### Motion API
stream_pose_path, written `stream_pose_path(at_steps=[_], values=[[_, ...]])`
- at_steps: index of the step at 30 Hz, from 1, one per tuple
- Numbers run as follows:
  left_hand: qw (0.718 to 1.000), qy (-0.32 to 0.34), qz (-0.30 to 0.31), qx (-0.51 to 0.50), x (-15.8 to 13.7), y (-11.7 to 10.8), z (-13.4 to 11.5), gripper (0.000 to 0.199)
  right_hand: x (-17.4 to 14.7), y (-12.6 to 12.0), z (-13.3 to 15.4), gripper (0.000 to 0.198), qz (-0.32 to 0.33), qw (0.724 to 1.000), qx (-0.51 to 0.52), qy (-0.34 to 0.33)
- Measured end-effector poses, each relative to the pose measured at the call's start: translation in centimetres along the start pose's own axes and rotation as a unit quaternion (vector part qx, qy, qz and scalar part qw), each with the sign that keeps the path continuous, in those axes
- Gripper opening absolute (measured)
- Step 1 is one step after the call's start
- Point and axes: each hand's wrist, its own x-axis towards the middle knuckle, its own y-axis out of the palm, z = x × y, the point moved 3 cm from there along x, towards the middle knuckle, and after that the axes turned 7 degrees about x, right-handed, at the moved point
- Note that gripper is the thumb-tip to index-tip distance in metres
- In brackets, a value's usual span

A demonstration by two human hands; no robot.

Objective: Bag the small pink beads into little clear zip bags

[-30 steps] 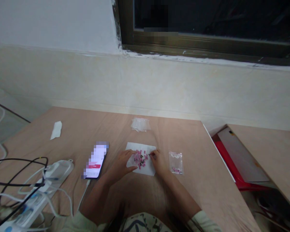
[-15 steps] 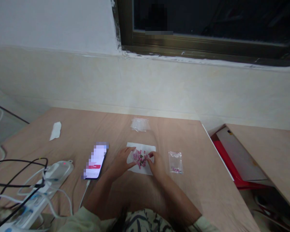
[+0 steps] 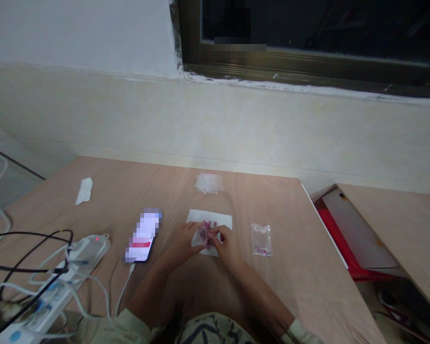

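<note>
Well, my left hand (image 3: 184,240) holds a clear bag (image 3: 200,237) between thumb and fingers; my right hand (image 3: 230,244) bunches beside it, pinching what, I can't tell. Pink beads (image 3: 208,223) lie between both hands on white paper (image 3: 223,220).

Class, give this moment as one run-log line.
left hand: holding clear bag | right hand: at bag, over pink pieces | white paper: beneath pieces | second bag: right of paper, pieces inside
</note>
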Motion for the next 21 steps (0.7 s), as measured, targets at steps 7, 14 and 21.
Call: stream_pose_path(at_steps=[7, 14, 21], values=[[1.0, -0.008, 0.008, 0.008, -0.1, -0.2, 0.2, 0.05, 1.0, 0.1, -2.6, 0.019, -0.044, 0.995, -0.078, 0.042], [1.0, -0.002, 0.0, 0.016, 0.6, -0.1, 0.6, 0.048, 1.6, -0.4, -3.6, 0.01, -0.013, 0.995, -0.09, 0.034], [1.0, 0.006, 0.008, 0.001, 1.0, 0.7, 0.2, 0.045, 0.9, 0.4, -0.1, 0.008, -0.012, 1.0, -0.005, -0.006]])
